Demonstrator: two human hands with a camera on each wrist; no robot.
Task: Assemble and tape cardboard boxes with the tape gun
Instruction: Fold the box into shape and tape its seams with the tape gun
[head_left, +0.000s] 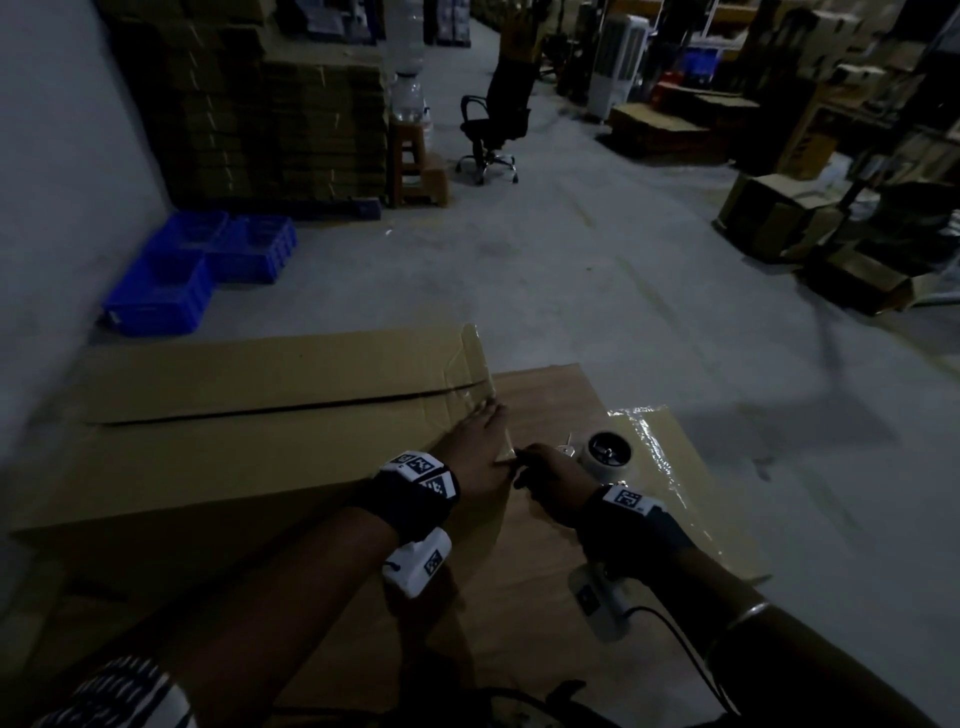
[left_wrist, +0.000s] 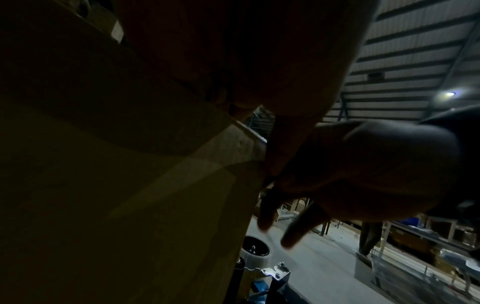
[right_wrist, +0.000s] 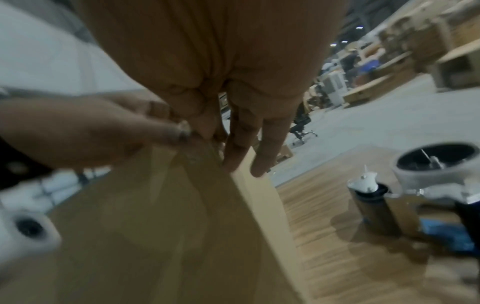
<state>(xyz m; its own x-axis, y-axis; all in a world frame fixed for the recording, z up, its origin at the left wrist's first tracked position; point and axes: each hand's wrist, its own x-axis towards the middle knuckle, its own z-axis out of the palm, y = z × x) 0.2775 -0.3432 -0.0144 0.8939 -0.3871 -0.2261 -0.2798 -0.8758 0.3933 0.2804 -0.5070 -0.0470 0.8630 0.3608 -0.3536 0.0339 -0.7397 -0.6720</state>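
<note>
Dim warehouse light falls over a concrete floor, with blue crates (head_left: 197, 265) by the wall at the far left, stacked flat cartons (head_left: 291, 130) behind them and an office chair (head_left: 491, 140) out in the aisle. Nearer, on the wood-grain counter (head_left: 545, 410), a long cardboard box (head_left: 234, 441) lies with its long axis running left to right, its right end reaching the middle of the counter. Its centre seam (head_left: 270, 408) runs the same way, and a strip of clear tape (head_left: 478, 374) crosses that right end.

At that end the left hand (head_left: 480, 441) lies flat, fingers straight and together, pressing the top of the box near the corner. Just beside it the right hand (head_left: 550, 475) meets the box edge; in its wrist view two fingers hang straight down over the edge, while thumb and forefinger seem to close on a bit of tape, though the blur keeps me from being sure. Right of both hands the tape gun (head_left: 608, 449) rests untouched on the counter, roll upward, atop a flattened sheet of cardboard (head_left: 691, 493).

As I judge it, the end of the tape is being smoothed or torn. The risk is a wrinkle or lifted corner if the pressing hand slips, leaving the seam weak, or the loose tail folding and sticking to itself.
</note>
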